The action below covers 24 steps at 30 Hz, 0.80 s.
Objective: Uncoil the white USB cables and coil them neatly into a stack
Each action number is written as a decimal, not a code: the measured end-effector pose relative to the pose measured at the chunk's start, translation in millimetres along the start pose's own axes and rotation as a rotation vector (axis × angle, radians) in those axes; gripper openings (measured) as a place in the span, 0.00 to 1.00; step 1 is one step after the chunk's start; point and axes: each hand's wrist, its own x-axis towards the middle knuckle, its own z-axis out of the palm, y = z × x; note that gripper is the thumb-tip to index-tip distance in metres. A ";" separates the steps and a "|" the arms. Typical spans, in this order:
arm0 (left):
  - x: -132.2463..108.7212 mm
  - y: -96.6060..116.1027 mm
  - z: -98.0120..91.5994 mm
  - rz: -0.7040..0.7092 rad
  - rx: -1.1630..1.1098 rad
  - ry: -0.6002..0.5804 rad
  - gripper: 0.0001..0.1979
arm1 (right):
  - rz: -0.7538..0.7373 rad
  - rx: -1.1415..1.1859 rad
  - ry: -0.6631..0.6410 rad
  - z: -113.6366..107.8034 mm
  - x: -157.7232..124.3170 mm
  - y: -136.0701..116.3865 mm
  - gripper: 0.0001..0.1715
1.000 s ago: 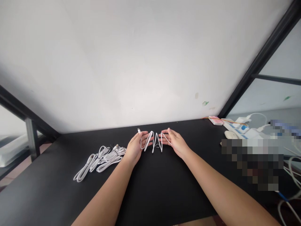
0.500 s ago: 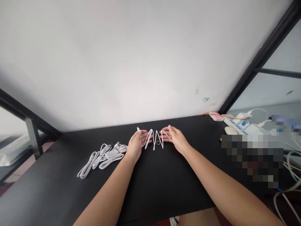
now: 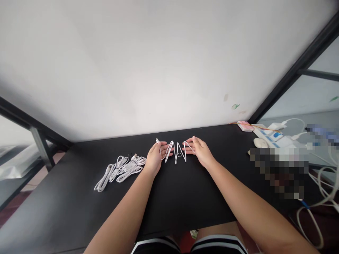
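Observation:
A white USB cable (image 3: 177,155) hangs in zigzag loops between my two hands over the black table. My left hand (image 3: 155,157) grips one end of it, the thumb pressed near the plug (image 3: 157,140), which sticks up above the fingers. The cable's loops run across the fingers of that hand. On the other side, my right hand (image 3: 201,151) holds the cable between thumb and fingers, with its fingers stretched toward the left. Left of my left hand lie several bundled white cables (image 3: 120,168), tied with dark ties, one with a USB plug showing.
The black table (image 3: 66,204) reaches back to a pale wall (image 3: 164,70). At the back right are a power strip (image 3: 274,135) with chargers plugged in, a white mouse (image 3: 260,143) and a pink and white box (image 3: 245,126). Loose white cords (image 3: 321,180) hang at the right edge.
The view has tilted and shifted slightly, so the lap now shows at the bottom. Both hands keep nearly the same hold on the cable.

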 end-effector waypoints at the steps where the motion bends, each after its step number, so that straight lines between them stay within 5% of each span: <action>1: 0.3 -0.3 -0.2 0.000 0.006 -0.005 0.12 | 0.003 -0.007 0.000 0.2 -0.1 0.1 0.19; 24: 1.8 -7.2 -0.7 0.000 0.138 -0.109 0.14 | -0.054 -0.114 -0.058 -0.4 6.9 11.6 0.26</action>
